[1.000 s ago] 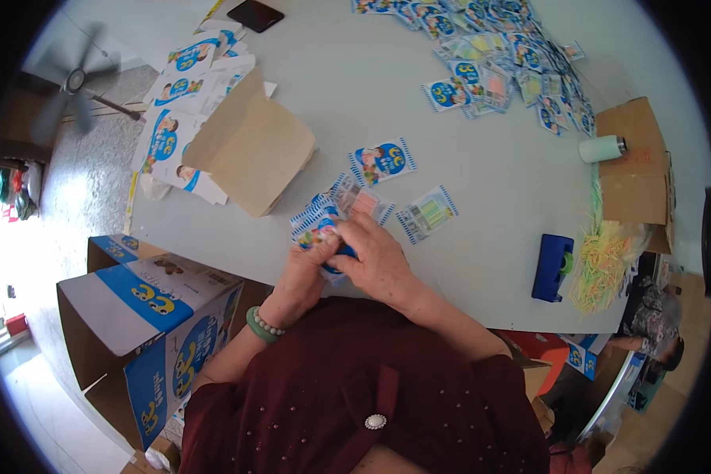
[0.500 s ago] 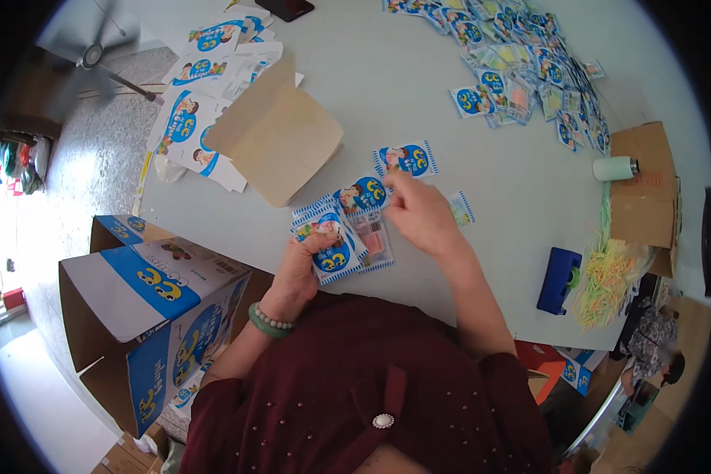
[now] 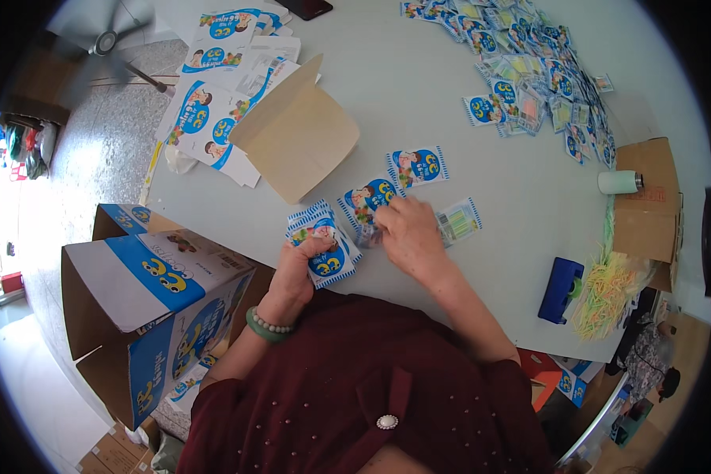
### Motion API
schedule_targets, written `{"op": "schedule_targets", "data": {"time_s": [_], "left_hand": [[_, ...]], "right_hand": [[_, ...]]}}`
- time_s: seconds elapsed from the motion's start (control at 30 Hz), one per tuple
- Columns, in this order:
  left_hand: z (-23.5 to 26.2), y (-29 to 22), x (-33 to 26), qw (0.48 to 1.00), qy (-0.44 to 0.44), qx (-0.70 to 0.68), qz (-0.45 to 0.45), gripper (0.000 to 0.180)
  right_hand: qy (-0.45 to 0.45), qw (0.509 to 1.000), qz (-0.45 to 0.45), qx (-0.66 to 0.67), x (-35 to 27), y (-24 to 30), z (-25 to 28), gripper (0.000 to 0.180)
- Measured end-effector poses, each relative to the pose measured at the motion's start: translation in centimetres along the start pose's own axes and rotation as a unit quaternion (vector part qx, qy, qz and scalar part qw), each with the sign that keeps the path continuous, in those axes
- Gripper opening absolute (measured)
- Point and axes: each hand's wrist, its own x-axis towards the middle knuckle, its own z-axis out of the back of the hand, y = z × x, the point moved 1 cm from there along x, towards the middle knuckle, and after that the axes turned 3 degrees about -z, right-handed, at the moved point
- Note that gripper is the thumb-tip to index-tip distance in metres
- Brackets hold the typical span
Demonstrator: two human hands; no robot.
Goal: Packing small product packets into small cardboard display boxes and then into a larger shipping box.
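Observation:
My left hand point(image 3: 296, 272) is closed around a small stack of blue-and-white sealed packets point(image 3: 333, 257), the thumb on top. To its right, my right hand point(image 3: 412, 241) has its fingertips bent together on a clear-backed packet point(image 3: 368, 236), mostly hidden by the fingers. Just above those fingers lies a blue packet point(image 3: 363, 199) printed with a cartoon figure. Another such packet point(image 3: 419, 166) is flat on the table farther up. A packet with its clear side up point(image 3: 460, 221) lies just right of my right hand.
An open cardboard carton point(image 3: 300, 146) and flattened printed boxes point(image 3: 205, 118) lie at the table's far left. A heap of packets point(image 3: 529, 71) covers the far right. At right are a tape dispenser point(image 3: 559, 291), paper shreds point(image 3: 602, 296) and a bottle point(image 3: 618, 182). A large printed box point(image 3: 154, 288) stands left.
My right hand has moved down and slightly left, uncovering the clear-side-up packet beside it. The clear-backed packet by the left hand's stack is now mostly under the right fingers.

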Motion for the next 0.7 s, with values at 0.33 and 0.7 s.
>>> {"op": "schedule_targets", "data": {"time_s": [0.33, 0.7], "left_hand": [[-1.6, -0.4, -0.4, 0.998, 0.021, 0.05, -0.001, 0.019], [-5.4, 1.1, 0.6, 0.98, 0.188, 0.052, 0.025, 0.046]], "right_hand": [[0.034, 0.995, -0.016, -0.093, 3.4, -0.9, 1.2, 0.016], [-0.007, 0.881, -0.259, 0.397, -2.2, 0.8, 0.5, 0.021]]}}
